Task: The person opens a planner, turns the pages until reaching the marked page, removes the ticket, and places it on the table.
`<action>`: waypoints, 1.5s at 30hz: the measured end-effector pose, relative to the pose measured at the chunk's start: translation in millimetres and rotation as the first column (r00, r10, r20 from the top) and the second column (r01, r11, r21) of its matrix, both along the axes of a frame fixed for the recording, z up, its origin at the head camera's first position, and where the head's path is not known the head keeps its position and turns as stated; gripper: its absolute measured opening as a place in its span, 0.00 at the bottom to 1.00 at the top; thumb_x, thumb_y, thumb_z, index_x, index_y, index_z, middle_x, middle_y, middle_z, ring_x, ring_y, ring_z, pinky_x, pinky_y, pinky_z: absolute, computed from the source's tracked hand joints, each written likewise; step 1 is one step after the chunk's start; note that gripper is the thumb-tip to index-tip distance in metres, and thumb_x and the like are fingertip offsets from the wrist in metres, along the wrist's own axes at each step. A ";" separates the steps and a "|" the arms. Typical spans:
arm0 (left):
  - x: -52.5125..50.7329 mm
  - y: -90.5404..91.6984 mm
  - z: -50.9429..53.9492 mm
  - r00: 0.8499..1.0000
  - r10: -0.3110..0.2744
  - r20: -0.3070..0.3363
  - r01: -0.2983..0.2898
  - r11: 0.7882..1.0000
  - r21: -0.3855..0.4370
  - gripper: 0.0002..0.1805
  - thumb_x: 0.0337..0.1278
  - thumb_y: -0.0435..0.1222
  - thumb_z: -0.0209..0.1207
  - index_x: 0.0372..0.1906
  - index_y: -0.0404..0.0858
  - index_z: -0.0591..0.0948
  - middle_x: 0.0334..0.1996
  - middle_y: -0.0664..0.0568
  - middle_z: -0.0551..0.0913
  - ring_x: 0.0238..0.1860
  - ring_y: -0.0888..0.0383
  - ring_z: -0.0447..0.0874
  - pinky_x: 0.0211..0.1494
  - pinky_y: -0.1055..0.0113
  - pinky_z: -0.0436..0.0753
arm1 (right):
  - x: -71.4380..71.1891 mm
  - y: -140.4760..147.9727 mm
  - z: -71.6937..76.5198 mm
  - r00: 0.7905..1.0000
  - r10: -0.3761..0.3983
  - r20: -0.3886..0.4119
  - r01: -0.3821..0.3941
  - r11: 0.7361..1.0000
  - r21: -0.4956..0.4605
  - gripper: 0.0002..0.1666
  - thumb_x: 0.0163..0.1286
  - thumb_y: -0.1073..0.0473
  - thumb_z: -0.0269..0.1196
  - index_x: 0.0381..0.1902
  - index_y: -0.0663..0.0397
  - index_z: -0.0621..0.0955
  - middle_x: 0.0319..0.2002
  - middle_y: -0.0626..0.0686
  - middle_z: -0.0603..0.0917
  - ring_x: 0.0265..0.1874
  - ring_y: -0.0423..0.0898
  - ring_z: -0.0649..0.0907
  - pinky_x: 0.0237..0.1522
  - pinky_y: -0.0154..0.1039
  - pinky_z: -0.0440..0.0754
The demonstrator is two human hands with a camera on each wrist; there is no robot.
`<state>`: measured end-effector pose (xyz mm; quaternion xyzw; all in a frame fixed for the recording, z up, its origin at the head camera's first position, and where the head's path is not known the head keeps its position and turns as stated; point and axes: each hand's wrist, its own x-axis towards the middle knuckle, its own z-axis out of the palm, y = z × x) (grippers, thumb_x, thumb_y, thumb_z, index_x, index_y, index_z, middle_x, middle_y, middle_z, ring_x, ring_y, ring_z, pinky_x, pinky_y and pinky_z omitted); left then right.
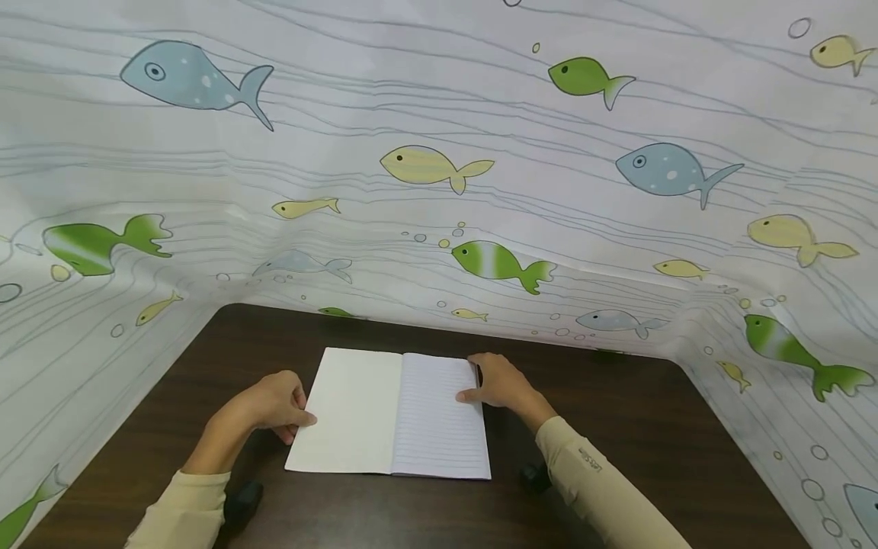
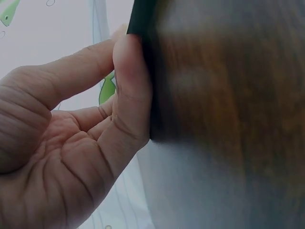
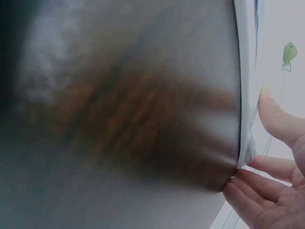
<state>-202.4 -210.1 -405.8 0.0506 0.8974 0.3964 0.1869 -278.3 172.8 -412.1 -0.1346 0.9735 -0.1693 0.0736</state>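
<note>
An open notebook point(image 1: 357, 412) lies on the dark wooden table, a plain cream page on its left and a lined page point(image 1: 439, 419) on its right. My left hand point(image 1: 274, 408) pinches the left edge, thumb on top and fingers curled beneath. In the left wrist view, a dark green strip of the notebook's cover point(image 2: 139, 19) shows beside the fingertips. At the upper right edge, my right hand point(image 1: 504, 381) holds the notebook, thumb over the lined page. The right wrist view shows the fingers against the edge of the pages point(image 3: 244, 95).
The brown table point(image 1: 617, 442) extends around the notebook. White sheeting with printed fish point(image 1: 487, 259) rises behind it and along both sides. Dark objects point(image 1: 243, 503) sit beneath the wrists, partly hidden by the sleeves.
</note>
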 end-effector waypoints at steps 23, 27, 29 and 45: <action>1.9 -0.9 -1.4 1.000 0.025 0.000 -0.025 1.000 0.014 0.13 0.62 0.25 0.71 0.37 0.29 0.74 0.24 0.44 0.81 0.19 0.57 0.86 0.33 0.60 0.91 | 10.1 0.2 -9.5 0.997 0.008 -0.076 -0.013 0.998 -0.068 0.47 0.61 0.53 0.82 0.73 0.63 0.76 0.70 0.66 0.82 0.66 0.62 0.85 0.65 0.58 0.86; 0.9 0.0 -0.4 1.000 0.020 -0.002 -0.020 1.000 0.014 0.13 0.62 0.25 0.70 0.37 0.29 0.74 0.24 0.44 0.81 0.19 0.57 0.86 0.32 0.60 0.91 | 8.4 0.1 -6.0 0.997 -0.012 -0.072 0.007 0.997 -0.071 0.43 0.58 0.53 0.84 0.66 0.60 0.79 0.60 0.65 0.87 0.49 0.55 0.88 0.51 0.53 0.90; 0.6 0.6 0.1 1.000 0.008 -0.003 -0.008 1.000 0.019 0.12 0.63 0.25 0.70 0.36 0.29 0.74 0.23 0.44 0.81 0.19 0.57 0.86 0.32 0.61 0.91 | 6.2 0.2 -3.9 0.998 -0.031 -0.063 0.028 0.998 -0.057 0.41 0.56 0.52 0.85 0.62 0.59 0.79 0.56 0.63 0.88 0.43 0.52 0.85 0.45 0.51 0.89; 1.8 -1.5 -1.7 1.000 0.011 -0.014 -0.010 1.000 0.023 0.13 0.62 0.24 0.70 0.35 0.30 0.74 0.23 0.44 0.80 0.19 0.57 0.84 0.31 0.62 0.91 | -17.6 -9.5 1.7 0.969 -0.247 0.003 0.247 0.966 -0.072 0.13 0.64 0.55 0.80 0.38 0.56 0.89 0.39 0.52 0.87 0.35 0.49 0.81 0.34 0.45 0.79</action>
